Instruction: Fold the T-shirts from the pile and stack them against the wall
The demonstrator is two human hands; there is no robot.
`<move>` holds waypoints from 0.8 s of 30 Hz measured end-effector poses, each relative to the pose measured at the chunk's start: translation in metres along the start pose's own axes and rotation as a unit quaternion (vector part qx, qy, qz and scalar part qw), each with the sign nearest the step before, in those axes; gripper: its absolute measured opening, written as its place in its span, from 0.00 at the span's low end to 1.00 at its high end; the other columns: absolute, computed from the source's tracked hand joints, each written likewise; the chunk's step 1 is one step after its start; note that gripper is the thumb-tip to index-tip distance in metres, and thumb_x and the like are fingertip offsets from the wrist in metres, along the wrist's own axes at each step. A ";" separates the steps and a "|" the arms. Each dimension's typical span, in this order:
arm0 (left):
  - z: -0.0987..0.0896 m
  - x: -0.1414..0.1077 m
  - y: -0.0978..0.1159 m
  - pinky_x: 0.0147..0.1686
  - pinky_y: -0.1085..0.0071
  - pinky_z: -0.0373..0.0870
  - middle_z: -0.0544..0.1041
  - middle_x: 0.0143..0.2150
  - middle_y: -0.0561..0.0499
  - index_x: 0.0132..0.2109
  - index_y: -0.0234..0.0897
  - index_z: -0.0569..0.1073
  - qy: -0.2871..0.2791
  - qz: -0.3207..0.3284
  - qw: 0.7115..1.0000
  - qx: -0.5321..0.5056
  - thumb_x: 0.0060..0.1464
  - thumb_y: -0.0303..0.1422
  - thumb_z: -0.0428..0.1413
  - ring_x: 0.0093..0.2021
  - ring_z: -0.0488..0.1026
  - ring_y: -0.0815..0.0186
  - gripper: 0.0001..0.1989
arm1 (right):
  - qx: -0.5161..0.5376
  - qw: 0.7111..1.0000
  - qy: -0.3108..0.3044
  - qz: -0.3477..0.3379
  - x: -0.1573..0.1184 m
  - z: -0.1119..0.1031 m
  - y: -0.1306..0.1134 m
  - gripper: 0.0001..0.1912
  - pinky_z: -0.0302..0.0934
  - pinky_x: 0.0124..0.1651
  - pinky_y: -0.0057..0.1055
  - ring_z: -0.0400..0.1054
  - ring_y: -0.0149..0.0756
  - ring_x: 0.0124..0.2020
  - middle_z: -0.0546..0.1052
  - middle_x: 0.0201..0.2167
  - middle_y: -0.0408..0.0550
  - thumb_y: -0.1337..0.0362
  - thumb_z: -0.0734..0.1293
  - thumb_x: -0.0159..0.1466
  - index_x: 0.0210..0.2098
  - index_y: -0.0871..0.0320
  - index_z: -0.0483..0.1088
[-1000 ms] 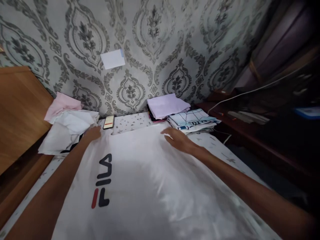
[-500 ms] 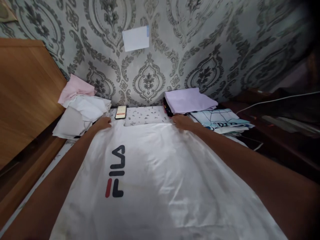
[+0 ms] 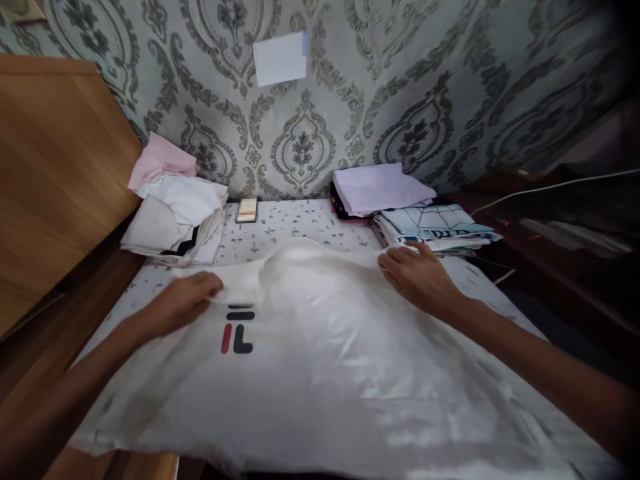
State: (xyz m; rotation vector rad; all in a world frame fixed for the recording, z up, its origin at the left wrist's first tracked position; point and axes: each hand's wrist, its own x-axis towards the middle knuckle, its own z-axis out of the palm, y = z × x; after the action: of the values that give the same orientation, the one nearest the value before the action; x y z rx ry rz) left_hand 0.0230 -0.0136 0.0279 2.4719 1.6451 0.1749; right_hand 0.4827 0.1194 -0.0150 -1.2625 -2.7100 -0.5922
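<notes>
A white shirt (image 3: 320,373) with dark and red printed letters spreads over a patterned white surface (image 3: 295,223), its front part blurred. My left hand (image 3: 193,297) is closed on the shirt's far left part, beside the print. On the far right part my right hand (image 3: 413,267) pinches the cloth, fingers bent. Between the hands the far edge of the fabric bulges up, and the top of the print is hidden in a fold.
Folded white and pink clothes (image 3: 175,207) are stacked at the back left, near a wooden panel (image 3: 60,173). A phone (image 3: 247,210) lies by the wall. Lilac cloth (image 3: 380,190) and a folded printed garment (image 3: 435,223) lie at the back right.
Both hands have come back from the wall toward me and moved farther apart, drawing the shirt's far edge along. More of the patterned surface shows, and part of the lettering has folded out of sight.
</notes>
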 end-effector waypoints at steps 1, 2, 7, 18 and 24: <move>0.013 -0.012 0.009 0.41 0.68 0.68 0.76 0.43 0.47 0.43 0.40 0.69 -0.014 -0.006 1.000 0.017 0.56 0.26 0.45 0.42 0.72 0.61 0.11 | -0.007 1.000 -0.008 0.001 -0.015 0.003 -0.004 0.14 0.51 0.58 0.43 0.70 0.44 0.41 0.77 0.35 0.53 0.71 0.56 0.68 0.36 0.57 0.72; 0.025 -0.021 0.016 0.42 0.66 0.69 0.76 0.44 0.46 0.46 0.39 0.69 -0.022 -0.015 0.999 0.033 0.57 0.25 0.44 0.43 0.73 0.60 0.14 | -0.012 1.000 -0.015 0.007 -0.027 0.007 -0.007 0.14 0.52 0.57 0.43 0.70 0.45 0.41 0.77 0.36 0.53 0.71 0.56 0.68 0.36 0.57 0.72; 0.059 -0.036 0.031 0.49 0.61 0.70 0.75 0.49 0.43 0.56 0.39 0.69 0.026 -0.028 0.997 0.074 0.61 0.23 0.42 0.50 0.72 0.57 0.21 | 0.016 0.997 -0.014 0.074 -0.051 0.024 -0.013 0.12 0.55 0.54 0.42 0.69 0.47 0.45 0.77 0.41 0.56 0.70 0.57 0.67 0.38 0.59 0.72; 0.026 -0.055 0.006 0.37 0.69 0.67 0.74 0.42 0.50 0.42 0.40 0.69 0.145 -0.076 0.986 -0.033 0.60 0.32 0.45 0.37 0.70 0.64 0.09 | 0.033 0.989 -0.030 0.138 -0.051 0.015 -0.006 0.16 0.55 0.53 0.40 0.71 0.46 0.46 0.80 0.42 0.56 0.74 0.57 0.66 0.44 0.62 0.75; 0.034 -0.073 0.003 0.46 0.65 0.69 0.77 0.43 0.47 0.43 0.40 0.72 0.037 -0.020 0.997 -0.070 0.59 0.34 0.46 0.45 0.73 0.59 0.11 | 0.036 0.991 -0.032 0.127 -0.062 0.020 -0.004 0.15 0.56 0.51 0.40 0.70 0.45 0.44 0.80 0.40 0.55 0.75 0.59 0.63 0.41 0.61 0.76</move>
State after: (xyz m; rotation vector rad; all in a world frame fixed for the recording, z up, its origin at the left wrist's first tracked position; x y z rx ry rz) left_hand 0.0037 -0.0849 -0.0053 2.3535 1.6494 0.3672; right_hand 0.5217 0.0799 -0.0495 -1.5983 -2.5343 -0.4286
